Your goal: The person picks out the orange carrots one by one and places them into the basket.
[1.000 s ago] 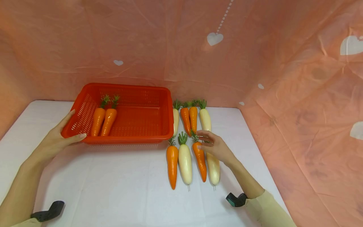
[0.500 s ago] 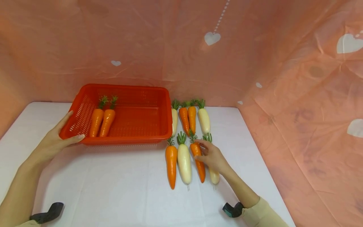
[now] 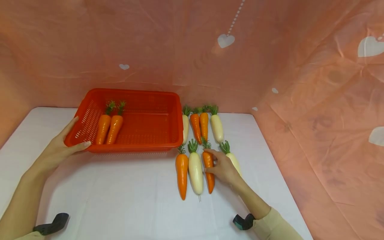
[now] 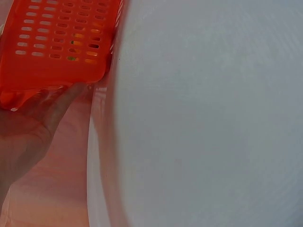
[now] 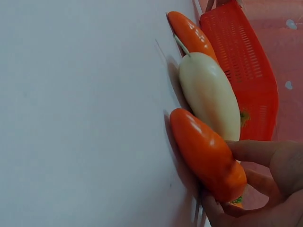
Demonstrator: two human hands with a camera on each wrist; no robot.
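My left hand [image 3: 57, 150] grips the left front corner of a red plastic basket [image 3: 141, 146], thumb at the front rim and fingers along the side. Two carrots [image 3: 115, 127] with green tops lie inside at its left. On the white cloth, my right hand [image 3: 225, 170] pinches a carrot [image 3: 211, 184] around its upper half; thumb and fingers [image 5: 258, 151] sit on opposite sides of it in the right wrist view. Left of that lie a white radish [image 3: 196, 173] and another carrot [image 3: 181, 173]. Another white radish [image 3: 234, 161] is partly hidden behind the right hand.
Behind, a row holds two carrots [image 3: 199, 126] between two white radishes [image 3: 216, 128], the left one partly covered by the basket. An orange-pink cloth wall [image 3: 150, 50] with white hearts rises behind the table [image 3: 120, 193] and on the right.
My right hand has come down onto the carrot and taken hold of it. That carrot now lies straighter. The right-hand white radish has swung rightward at its lower end. The left hand stays put.
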